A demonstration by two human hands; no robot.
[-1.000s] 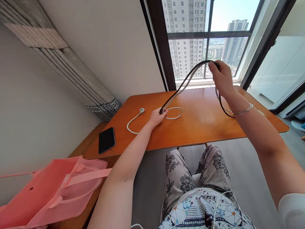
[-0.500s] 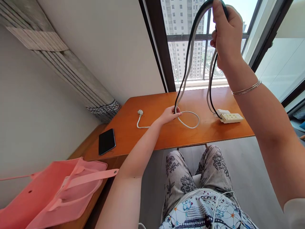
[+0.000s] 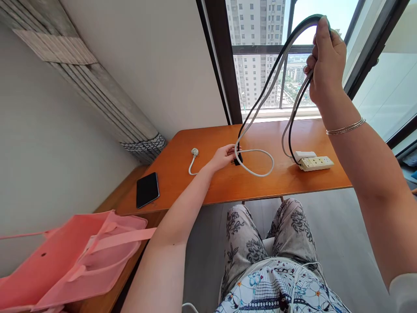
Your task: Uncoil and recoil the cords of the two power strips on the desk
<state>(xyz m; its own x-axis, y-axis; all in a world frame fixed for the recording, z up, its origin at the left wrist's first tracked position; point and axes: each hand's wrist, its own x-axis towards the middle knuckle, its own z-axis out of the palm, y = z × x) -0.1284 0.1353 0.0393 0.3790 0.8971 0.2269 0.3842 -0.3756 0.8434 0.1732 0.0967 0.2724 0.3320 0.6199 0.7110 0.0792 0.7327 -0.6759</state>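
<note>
Raised before the window, my right hand [image 3: 329, 61] is closed around a bundle of doubled cords, a black cord [image 3: 276, 65] and a white cord [image 3: 272, 87]. They arch down from the fist to the table on both sides. Low over the table, my left hand [image 3: 224, 156] pinches the white cord where it comes out of a loop; its thumb is mostly hidden. Right beside those fingertips is a black plug [image 3: 239, 159] with metal prongs. A white plug [image 3: 194, 152] lies to the left on its own cord. On the right, the cords run to a white power strip [image 3: 316, 163].
The wooden table [image 3: 176, 187] stands against the wall and window. A dark phone or tablet [image 3: 147, 190] lies at its left end. An open pink bag [image 3: 81, 261] sits at lower left. Behind the strip is a white block [image 3: 304, 154]. A curtain [image 3: 107, 100] hangs at left.
My right hand has moved right and lower with the cords. My left hand has shifted slightly left, off the black cord, and the black plug now shows beside its fingers.
</note>
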